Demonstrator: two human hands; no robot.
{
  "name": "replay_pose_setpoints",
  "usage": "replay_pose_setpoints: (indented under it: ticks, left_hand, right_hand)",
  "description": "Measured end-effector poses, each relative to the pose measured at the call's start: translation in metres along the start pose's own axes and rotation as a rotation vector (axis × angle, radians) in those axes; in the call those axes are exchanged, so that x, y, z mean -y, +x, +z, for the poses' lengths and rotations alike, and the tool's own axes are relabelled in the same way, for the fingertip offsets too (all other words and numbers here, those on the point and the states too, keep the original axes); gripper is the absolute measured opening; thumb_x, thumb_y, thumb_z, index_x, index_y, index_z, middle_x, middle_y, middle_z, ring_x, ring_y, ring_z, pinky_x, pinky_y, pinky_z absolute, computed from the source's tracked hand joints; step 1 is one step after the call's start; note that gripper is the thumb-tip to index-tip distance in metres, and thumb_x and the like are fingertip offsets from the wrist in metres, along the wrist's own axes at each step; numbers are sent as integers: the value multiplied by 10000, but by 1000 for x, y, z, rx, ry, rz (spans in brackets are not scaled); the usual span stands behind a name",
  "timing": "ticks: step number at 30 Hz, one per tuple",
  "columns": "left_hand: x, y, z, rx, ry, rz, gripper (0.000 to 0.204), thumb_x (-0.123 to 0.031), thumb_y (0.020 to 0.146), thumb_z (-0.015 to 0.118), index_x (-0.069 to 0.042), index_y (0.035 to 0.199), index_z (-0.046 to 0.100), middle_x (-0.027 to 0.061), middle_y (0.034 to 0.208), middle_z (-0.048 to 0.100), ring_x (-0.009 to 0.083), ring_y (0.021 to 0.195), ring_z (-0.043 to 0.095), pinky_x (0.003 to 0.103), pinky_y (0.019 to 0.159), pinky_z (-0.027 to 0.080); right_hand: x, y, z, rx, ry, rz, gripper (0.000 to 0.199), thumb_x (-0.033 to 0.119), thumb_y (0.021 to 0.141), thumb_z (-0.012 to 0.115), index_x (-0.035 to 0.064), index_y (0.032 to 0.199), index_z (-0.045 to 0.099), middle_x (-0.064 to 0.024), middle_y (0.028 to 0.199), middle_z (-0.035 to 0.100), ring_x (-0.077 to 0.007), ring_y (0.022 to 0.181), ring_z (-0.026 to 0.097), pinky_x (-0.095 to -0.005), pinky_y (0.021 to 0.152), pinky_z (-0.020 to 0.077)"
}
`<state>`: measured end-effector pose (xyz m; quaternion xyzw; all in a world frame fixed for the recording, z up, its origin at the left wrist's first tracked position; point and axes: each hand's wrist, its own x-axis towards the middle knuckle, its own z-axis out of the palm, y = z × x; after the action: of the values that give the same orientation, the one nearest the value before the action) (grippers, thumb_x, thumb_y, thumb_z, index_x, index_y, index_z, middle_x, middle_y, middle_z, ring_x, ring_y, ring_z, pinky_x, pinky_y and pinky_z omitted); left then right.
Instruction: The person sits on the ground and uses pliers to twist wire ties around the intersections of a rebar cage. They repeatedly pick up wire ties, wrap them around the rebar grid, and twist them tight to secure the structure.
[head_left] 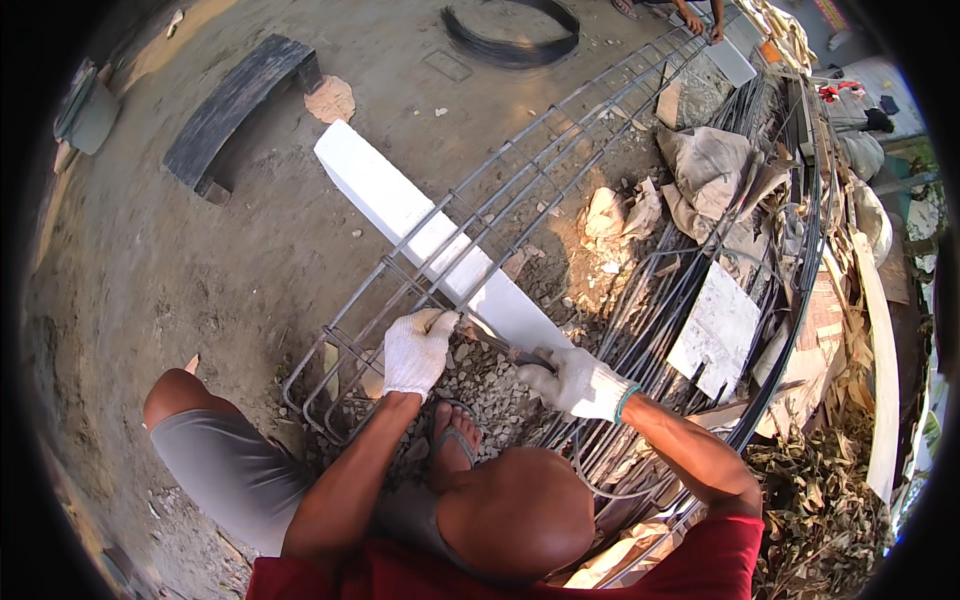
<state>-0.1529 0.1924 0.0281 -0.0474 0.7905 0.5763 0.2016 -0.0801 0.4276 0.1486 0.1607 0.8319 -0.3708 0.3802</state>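
1. The left hand and right hand wear white knitted cloth gloves.
2. Under them, the rebar cage is dull, rough grey metal.
3. Beside them, the white beam looks smooth and matt.
4. Below, the gravel is coarse.

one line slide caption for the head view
Squatting worker's gloved left hand grips a rebar cage while the gloved right hand holds a tool against it.

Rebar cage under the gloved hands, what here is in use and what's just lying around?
In use: rebar cage; left hand on a cage bar; right hand holding a thin tool; white beam under the cage.

Lying about: wire coil; dark curved plank; crumpled sacks; loose rods.
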Motion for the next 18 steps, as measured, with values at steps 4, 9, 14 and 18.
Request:
replay_pose_setpoints:
  ticks: [4,9,14,18]
  left_hand:
    - [14,8,-3,19,-53,26,321,-276,1048,722,40,1022,775,-26,692,607,56,622,514,303,548,436]
    - [3,9,-7,36,-28,-130,374,-338,1024,698,31,1035,759,259,808,688,383,717,655,423,752,538]
    - [-1,4,6,-44,47,-14,365,-339,1021,689,18,1028,764,287,850,679,454,794,692,463,732,536]
    - [0,3,1,-80,69,30,348,-305,1018,705,41,1015,741,254,784,623,265,741,552,416,705,513]
  right_hand:
    - [13,1,-15,42,-155,-73,487,394,1064,619,34,1391,649,-244,983,765,-444,977,749,-484,868,591]
    - [4,6,0,-24,-177,-166,481,400,1088,570,39,1399,640,-246,1107,765,-435,1050,737,-497,979,553]
    - [-27,11,12,433,695,36,728,606,959,776,41,1366,565,-2,771,621,-93,543,608,-241,455,525]
    - [0,-1,5,56,-52,-194,659,415,909,856,-10,1343,602,-118,847,675,-236,684,730,-378,587,583]
